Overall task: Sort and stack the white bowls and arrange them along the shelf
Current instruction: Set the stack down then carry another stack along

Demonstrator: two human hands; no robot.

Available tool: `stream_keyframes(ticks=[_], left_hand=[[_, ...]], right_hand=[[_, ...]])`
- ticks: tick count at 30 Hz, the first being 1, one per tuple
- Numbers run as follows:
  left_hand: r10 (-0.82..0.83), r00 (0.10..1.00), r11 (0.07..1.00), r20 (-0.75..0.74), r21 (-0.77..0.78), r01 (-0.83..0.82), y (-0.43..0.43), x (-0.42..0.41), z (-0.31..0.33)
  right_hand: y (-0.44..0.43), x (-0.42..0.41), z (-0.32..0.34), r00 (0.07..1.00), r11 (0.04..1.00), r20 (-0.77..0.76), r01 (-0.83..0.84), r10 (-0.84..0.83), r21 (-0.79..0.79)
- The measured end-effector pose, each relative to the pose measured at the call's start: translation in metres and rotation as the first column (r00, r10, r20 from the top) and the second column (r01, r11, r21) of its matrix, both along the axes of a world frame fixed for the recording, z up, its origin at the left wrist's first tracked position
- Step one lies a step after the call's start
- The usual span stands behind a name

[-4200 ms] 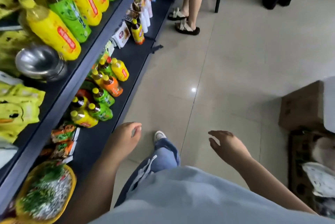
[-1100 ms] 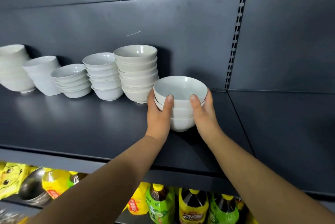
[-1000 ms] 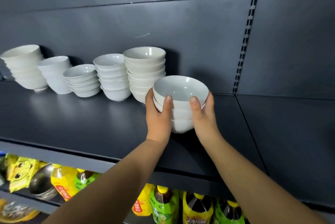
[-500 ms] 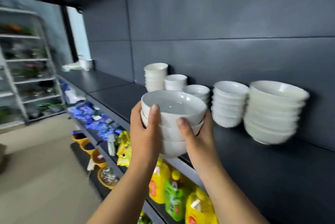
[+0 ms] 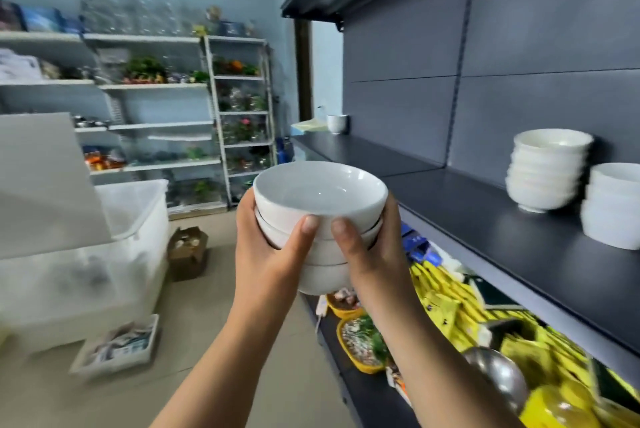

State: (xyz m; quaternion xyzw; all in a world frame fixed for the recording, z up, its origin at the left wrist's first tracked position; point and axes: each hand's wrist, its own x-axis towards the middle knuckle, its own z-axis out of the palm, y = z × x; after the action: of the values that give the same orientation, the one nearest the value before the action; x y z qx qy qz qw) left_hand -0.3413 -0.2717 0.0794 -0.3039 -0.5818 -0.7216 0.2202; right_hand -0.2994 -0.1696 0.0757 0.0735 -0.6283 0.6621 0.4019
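A short stack of three white bowls [image 5: 320,199] hangs in the air in front of me, off the shelf and left of its front edge. My left hand [image 5: 273,254] grips its left side and my right hand [image 5: 372,254] grips its right side, both thumbs pressed on the near wall. On the dark shelf [image 5: 485,219] to the right stand a tall stack of white bowls [image 5: 547,171] and, at the frame's edge, another white stack [image 5: 613,205].
A white cup [image 5: 336,123] and pale packets sit at the shelf's far end. Below the shelf are yellow packets [image 5: 446,303], round yellow tubs [image 5: 360,341] and a steel bowl [image 5: 498,372]. A large translucent bin [image 5: 104,247], a cardboard box [image 5: 188,251] and a floor tray [image 5: 117,344] stand left.
Both hands lifted the stack of three bowls off the shelf beside the other stacks and carried it leftward along the shelf; my view swung left toward the room.
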Motion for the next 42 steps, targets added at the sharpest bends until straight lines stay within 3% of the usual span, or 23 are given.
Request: stream_keyframes(ticks=[9, 26, 42], left_hand=[[0.171, 0.985, 0.985, 0.03, -0.009, -0.17, -0.057, -0.119, -0.013], [0.334, 0.942, 0.943, 0.021, 0.008, -0.334, -0.055, -0.436, 0.012], [0.256, 0.964, 0.967, 0.067, -0.018, -0.256, -0.05, -0.775, -0.012]], right_hand=[[-0.045, -0.131, -0.01, 0.979, 0.979, 0.074, -0.197, 0.193, 0.059], [-0.032, -0.479, 0.011, 0.857, 0.856, -0.009, -0.515, 0.516, 0.041], [-0.03, -0.8, 0.009, 0.929, 0.924, 0.05, -0.369, 0.366, 0.102]])
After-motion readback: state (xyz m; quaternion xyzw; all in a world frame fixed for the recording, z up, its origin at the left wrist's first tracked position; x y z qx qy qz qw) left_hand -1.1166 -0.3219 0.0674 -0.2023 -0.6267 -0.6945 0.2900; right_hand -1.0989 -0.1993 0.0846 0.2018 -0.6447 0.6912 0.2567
